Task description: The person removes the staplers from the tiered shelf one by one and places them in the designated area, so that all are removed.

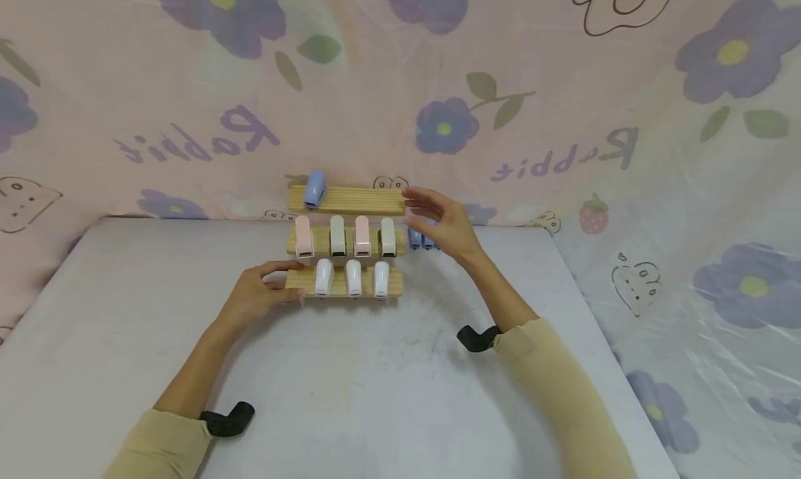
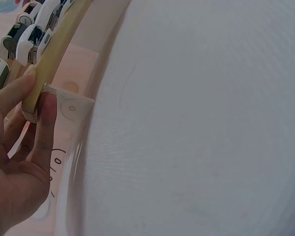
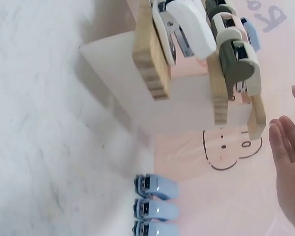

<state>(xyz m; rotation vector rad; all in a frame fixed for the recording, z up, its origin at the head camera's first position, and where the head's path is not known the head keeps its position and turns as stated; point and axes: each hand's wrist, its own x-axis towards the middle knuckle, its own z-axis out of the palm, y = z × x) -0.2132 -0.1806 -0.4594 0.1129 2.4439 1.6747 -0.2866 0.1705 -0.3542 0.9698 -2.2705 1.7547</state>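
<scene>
My left hand (image 1: 256,295) pinches the left end of the bottom board (image 1: 392,282) of a three-tier wooden rack; the left wrist view shows thumb and fingers (image 2: 48,105) around the board (image 2: 64,46). Beside the right end of the top board (image 1: 369,199) my right hand (image 1: 447,225) is held with fingers extended; in the right wrist view a small gap separates its fingertips from the board (image 3: 257,118). One blue stapler (image 1: 316,190) lies on the top board's left part. Pink (image 1: 304,236) and pale green (image 1: 388,237) staplers occupy the middle board, three white staplers (image 1: 353,277) the bottom one.
Several blue staplers (image 3: 158,210) stand in a row on the white table (image 1: 369,395), right of the rack and partly behind my right hand in the head view. Translucent side supports (image 3: 113,64) hold the boards. A flower-print curtain (image 1: 375,83) hangs behind the table.
</scene>
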